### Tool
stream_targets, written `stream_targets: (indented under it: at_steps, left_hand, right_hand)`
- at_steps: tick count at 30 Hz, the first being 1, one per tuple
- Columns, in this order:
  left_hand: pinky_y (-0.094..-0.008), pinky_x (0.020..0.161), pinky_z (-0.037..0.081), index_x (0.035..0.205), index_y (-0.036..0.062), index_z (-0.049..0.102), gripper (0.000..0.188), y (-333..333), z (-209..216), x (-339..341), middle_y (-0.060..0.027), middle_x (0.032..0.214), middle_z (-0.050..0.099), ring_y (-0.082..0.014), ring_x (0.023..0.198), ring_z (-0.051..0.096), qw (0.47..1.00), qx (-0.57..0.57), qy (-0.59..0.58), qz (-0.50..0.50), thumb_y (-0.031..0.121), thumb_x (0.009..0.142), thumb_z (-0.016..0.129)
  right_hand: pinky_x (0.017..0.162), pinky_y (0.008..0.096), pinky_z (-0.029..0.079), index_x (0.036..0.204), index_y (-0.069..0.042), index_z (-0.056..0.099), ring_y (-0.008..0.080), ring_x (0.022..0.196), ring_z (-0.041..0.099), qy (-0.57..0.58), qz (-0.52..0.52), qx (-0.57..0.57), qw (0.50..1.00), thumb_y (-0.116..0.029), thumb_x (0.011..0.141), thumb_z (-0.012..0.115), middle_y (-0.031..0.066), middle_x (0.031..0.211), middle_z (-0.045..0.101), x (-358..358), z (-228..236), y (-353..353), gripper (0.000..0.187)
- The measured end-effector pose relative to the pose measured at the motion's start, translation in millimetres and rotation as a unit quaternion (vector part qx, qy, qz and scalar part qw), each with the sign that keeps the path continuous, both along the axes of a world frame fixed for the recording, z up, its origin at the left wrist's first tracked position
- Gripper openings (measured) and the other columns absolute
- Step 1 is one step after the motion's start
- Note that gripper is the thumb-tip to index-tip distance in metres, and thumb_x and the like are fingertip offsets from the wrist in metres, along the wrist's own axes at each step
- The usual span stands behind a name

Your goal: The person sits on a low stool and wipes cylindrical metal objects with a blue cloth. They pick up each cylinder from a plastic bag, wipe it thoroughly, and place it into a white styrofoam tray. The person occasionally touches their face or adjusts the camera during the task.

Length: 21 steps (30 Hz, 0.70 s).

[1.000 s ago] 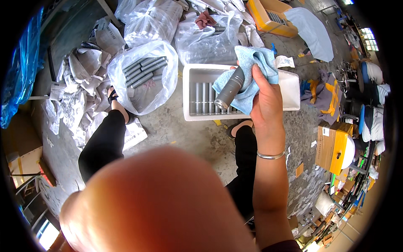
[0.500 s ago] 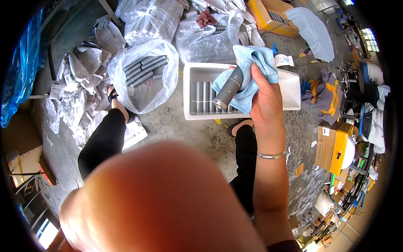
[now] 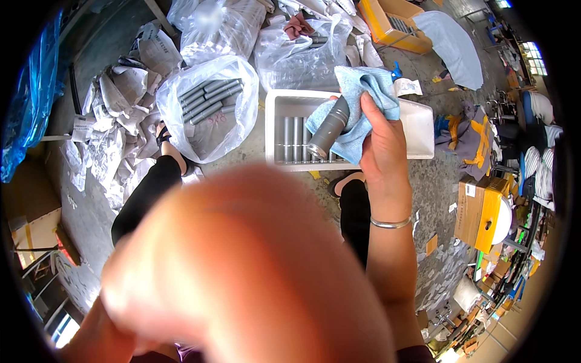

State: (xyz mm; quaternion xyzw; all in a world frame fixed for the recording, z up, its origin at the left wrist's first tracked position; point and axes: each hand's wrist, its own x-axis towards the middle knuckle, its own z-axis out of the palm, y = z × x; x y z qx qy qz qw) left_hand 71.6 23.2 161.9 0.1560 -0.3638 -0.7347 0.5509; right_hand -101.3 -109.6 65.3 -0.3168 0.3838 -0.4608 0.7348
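Out in front, my right hand (image 3: 386, 142) is closed round a light-blue cloth (image 3: 376, 85) and a grey metal cylinder (image 3: 330, 128) with ringed grooves. The cylinder tilts, its near end pointing down and left, and part of it is wrapped by the cloth. Beneath hangs the white plastic bin (image 3: 290, 167), where several similar grey tubes (image 3: 287, 136) stand side by side. Very close to the camera, my left hand (image 3: 242, 272) is a large blurred shape across the lower middle; its fingers cannot be made out.
An open clear bag (image 3: 239, 130) of grey tubes stands left of the bin, beside crumpled paper (image 3: 115, 109). More filled plastic bags (image 3: 221, 30) lie behind. Cardboard boxes (image 3: 475, 212) and a grey sheet (image 3: 451, 51) are to the right. My feet flank the bin's near side.
My left hand's blurred shape has shifted slightly up and right, covering more of the floor and my leg. The right hand, cloth and cylinder have hardly moved.
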Motion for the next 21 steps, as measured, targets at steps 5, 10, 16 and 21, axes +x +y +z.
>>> stream_targets:
  at_steps: [5, 10, 16, 21]
  left_hand:
    - [-0.0293, 0.065, 0.044, 0.096, 0.0037, 0.048, 0.046, -38.8, -46.7, 10.3, -0.0063, 0.080, 0.056, -0.0144, 0.070, 0.054, 0.941, 0.082, -0.280, 0.168, 0.049, 0.090, 0.056]
    - [-0.0308, 0.066, 0.048, 0.100, -0.0002, 0.057, 0.048, -45.2, -82.6, 0.5, -0.0093, 0.080, 0.059, -0.0185, 0.073, 0.058, 0.944, 0.159, -0.282, 0.066, 0.047, 0.090, 0.057]
    - [-0.0292, 0.039, 0.035, 0.105, -0.0037, 0.051, 0.050, -39.6, -90.1, -19.1, -0.0058, 0.060, 0.045, -0.0147, 0.043, 0.042, 0.976, 0.212, -0.017, -0.047, 0.044, 0.091, 0.056]
    - [-0.0237, 0.034, 0.025, 0.107, -0.0043, 0.046, 0.057, -32.4, -87.5, -21.5, -0.0024, 0.055, 0.041, -0.0083, 0.038, 0.034, 0.963, 0.221, 0.053, -0.144, 0.044, 0.084, 0.067]
  right_hand:
    - [0.075, 0.0253, 0.052, 0.108, 0.001, 0.060, 0.0131, 0.089, 0.062, 0.016, -0.005, 0.011, 1.000, -0.008, 0.088, 0.062, 0.0048, 0.095, 0.065, -7.3, -9.4, 9.1, 0.022]
    - [0.071, 0.0197, 0.045, 0.108, -0.003, 0.058, 0.0046, 0.082, 0.054, -0.085, -0.008, -0.042, 0.995, -0.001, 0.086, 0.062, -0.0005, 0.096, 0.060, 11.5, 4.4, 17.9, 0.023]
    - [0.076, 0.0224, 0.045, 0.106, -0.003, 0.058, 0.0071, 0.089, 0.053, -0.067, 0.070, -0.123, 0.988, -0.004, 0.086, 0.064, 0.0014, 0.100, 0.059, -7.3, 17.0, 14.5, 0.022]
    - [0.098, 0.0324, 0.042, 0.112, -0.002, 0.052, 0.0185, 0.116, 0.053, -0.164, 0.096, -0.151, 0.970, -0.005, 0.085, 0.062, 0.0139, 0.131, 0.054, -20.5, 18.6, 8.4, 0.029]
